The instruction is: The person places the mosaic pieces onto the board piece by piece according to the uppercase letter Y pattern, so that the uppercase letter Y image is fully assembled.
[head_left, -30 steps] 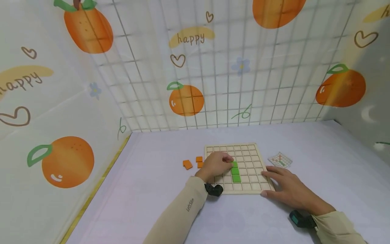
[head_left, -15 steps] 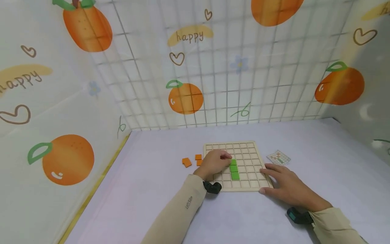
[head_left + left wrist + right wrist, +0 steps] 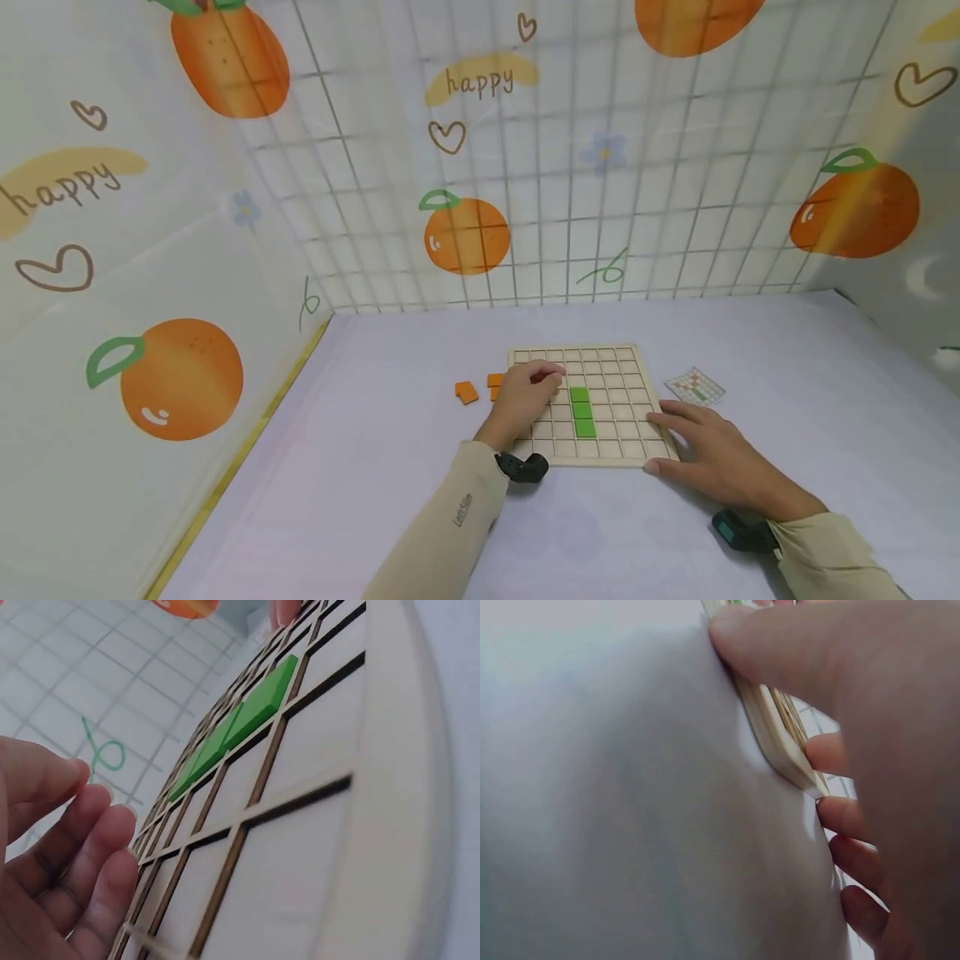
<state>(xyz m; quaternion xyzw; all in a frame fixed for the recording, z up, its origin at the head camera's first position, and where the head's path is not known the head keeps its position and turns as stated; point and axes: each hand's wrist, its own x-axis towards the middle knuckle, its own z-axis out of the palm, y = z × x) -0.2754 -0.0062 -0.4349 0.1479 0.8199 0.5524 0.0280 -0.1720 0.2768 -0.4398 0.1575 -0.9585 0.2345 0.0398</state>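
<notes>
A pale wooden grid board [image 3: 627,407] lies on the table, with three green square tiles [image 3: 582,412] in a line in its cells. My left hand [image 3: 525,396] hovers over the board's left part, just left of the tiles. In the left wrist view, its fingers [image 3: 109,829] are loosely bent and thumb and forefinger come close together; I see nothing between them. At the board's near right corner rests my right hand [image 3: 712,458]. Its thumb [image 3: 739,637] touches the near edge and its forefinger lies on the right rim; the other fingers spread beside the board.
Several orange tiles [image 3: 467,392] lie left of the board, some partly behind the left hand. A small printed card [image 3: 695,387] with a coloured grid pattern lies to the right. Sheeting printed with oranges [image 3: 467,237] hangs around the table's back and sides.
My left hand has drawn back to the left from the far end of the green tiles, leaving all three in view. The right hand keeps its place at the board. The head view shifted slightly.
</notes>
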